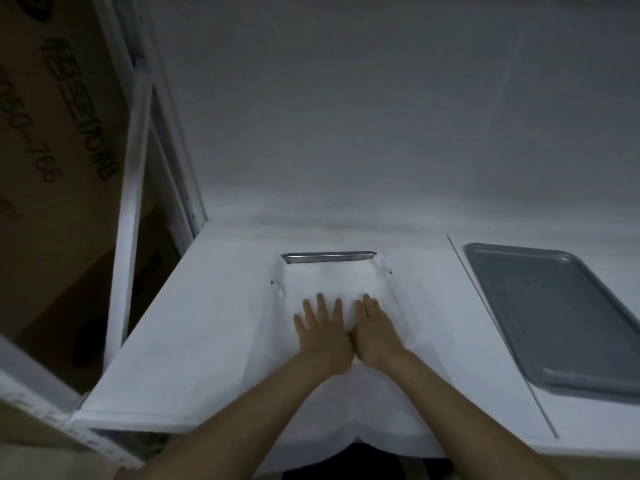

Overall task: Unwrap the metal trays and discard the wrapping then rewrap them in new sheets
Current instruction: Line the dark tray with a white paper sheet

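White, thin material, head view: the sheet (207,341) is folded over the metal tray (329,257), of which only the far rim is left bare. The left hand (323,336) and right hand (375,332) are pressed flat on its near half, fingers straight, probably to smooth the fold and hold it down. An unwrapped grey tray (561,323) is set well to its right, presumably awaiting a sheet.

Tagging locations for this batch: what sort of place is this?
Probably a back-room work area, not certain: white worktable, a bare metal tray beside a half-wrapped tray, printed cardboard boxes at left.
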